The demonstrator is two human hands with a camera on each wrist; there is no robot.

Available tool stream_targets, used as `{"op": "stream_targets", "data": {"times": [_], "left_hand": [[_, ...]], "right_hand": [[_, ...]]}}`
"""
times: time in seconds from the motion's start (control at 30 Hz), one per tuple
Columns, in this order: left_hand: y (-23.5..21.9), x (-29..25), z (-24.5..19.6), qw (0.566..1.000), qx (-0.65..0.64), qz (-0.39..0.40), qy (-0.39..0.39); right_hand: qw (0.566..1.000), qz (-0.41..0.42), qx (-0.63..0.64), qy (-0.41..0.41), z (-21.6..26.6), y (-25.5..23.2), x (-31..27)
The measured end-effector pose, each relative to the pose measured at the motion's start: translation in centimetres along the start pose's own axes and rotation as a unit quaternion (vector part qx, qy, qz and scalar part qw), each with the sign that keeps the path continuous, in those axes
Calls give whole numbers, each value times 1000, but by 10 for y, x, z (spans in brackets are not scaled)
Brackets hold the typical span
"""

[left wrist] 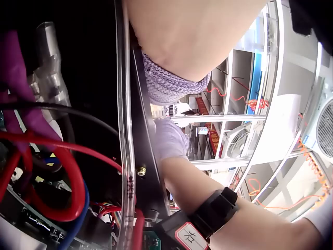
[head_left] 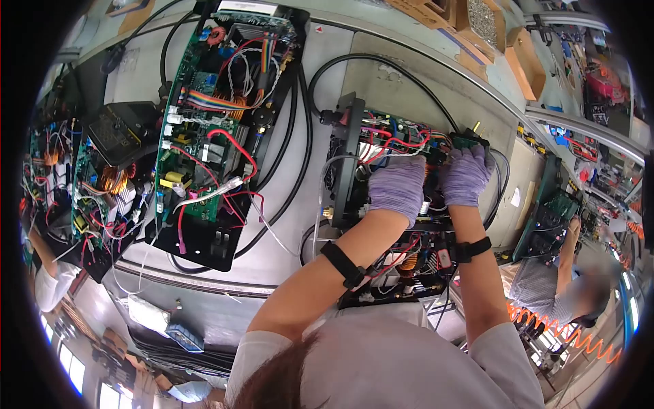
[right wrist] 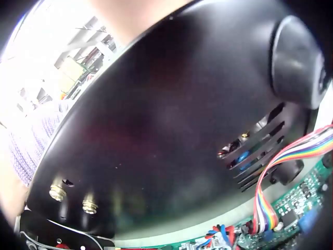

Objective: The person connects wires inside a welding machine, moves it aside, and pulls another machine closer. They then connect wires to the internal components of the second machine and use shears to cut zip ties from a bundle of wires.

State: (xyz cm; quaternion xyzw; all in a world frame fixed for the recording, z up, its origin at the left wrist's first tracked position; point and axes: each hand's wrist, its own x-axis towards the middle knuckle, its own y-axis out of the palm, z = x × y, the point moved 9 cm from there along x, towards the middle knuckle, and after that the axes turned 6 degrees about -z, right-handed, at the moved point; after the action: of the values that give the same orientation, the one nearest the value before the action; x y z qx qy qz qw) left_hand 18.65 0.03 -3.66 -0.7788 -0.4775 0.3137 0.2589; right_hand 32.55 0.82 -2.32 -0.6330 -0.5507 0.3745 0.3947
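Note:
Both hands wear purple knitted gloves and work at an opened electronic unit with a black metal chassis [head_left: 349, 140]. My left hand [head_left: 396, 185] reaches over the unit's middle beside red wires [head_left: 409, 142]; its fingertips are hidden among the parts. At the unit's right end my right hand [head_left: 468, 176] has its fingers over a dark end piece [head_left: 462, 141] with a yellow-tipped stub; its thumb is hidden, so I cannot tell how it holds the piece. In the left wrist view, thick red wires [left wrist: 78, 192] and purple sleeves [left wrist: 36, 117] lie near the chassis wall.
A second opened unit [head_left: 402, 262] lies nearest my body. To the left stand a tall opened unit [head_left: 204, 146] with a rainbow ribbon cable [head_left: 218, 101] and more boards. Black cable [head_left: 381, 58] loops behind the work. Cardboard boxes [head_left: 524, 65] sit at the back. Another person [head_left: 565, 273] works at the right.

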Motion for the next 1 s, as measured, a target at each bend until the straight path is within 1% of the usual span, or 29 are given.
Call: {"op": "stream_targets", "data": {"times": [0.03, 0.07, 0.17, 0.3, 0.4, 0.5, 0.57, 0.67, 0.77, 0.87, 0.9, 0.93, 0.97, 1.0], "left_hand": [[2, 0, 0, 1000, -2, 12, -2], [0, 0, 0, 1000, -1, -11, 2], [-5, -2, -2, 1000, -2, -23, 16], [-2, 0, -2, 1000, -11, 13, 2], [2, 1, 1, 999, -24, 26, -12], [1, 0, 2, 999, -33, 31, -15], [-2, 1, 0, 998, -35, 44, -14], [3, 1, 1, 998, -36, 39, -15], [3, 2, 1, 996, -38, 72, -24], [-1, 1, 1, 999, -36, 29, -15], [0, 1, 1, 999, -40, 29, -15], [1, 2, 1, 999, -44, 29, -15], [2, 2, 1, 998, -47, 30, -16], [3, 2, 2, 998, -47, 35, -19]], "right_hand": [[1000, -1, -4, -4, 1, 3, 0], [1000, -3, -9, -8, 2, 6, 0], [1000, -5, -8, -7, 6, 7, 0], [1000, 9, -12, 3, 6, 12, 2], [1000, -7, -8, 18, 7, 8, 2], [995, 82, -1, 57, 7, 13, 4], [994, 91, -11, 60, 9, 11, 5], [993, 101, -32, 60, 6, 18, 6], [991, 111, -35, 68, 8, 17, 8], [990, 118, -37, 67, 10, 15, 9], [990, 120, -38, 64, 10, 15, 9], [994, 76, -24, 74, 3, 23, 9], [996, 34, -8, 85, -9, 44, 5], [996, 20, -6, 85, -6, 40, 5]]}}
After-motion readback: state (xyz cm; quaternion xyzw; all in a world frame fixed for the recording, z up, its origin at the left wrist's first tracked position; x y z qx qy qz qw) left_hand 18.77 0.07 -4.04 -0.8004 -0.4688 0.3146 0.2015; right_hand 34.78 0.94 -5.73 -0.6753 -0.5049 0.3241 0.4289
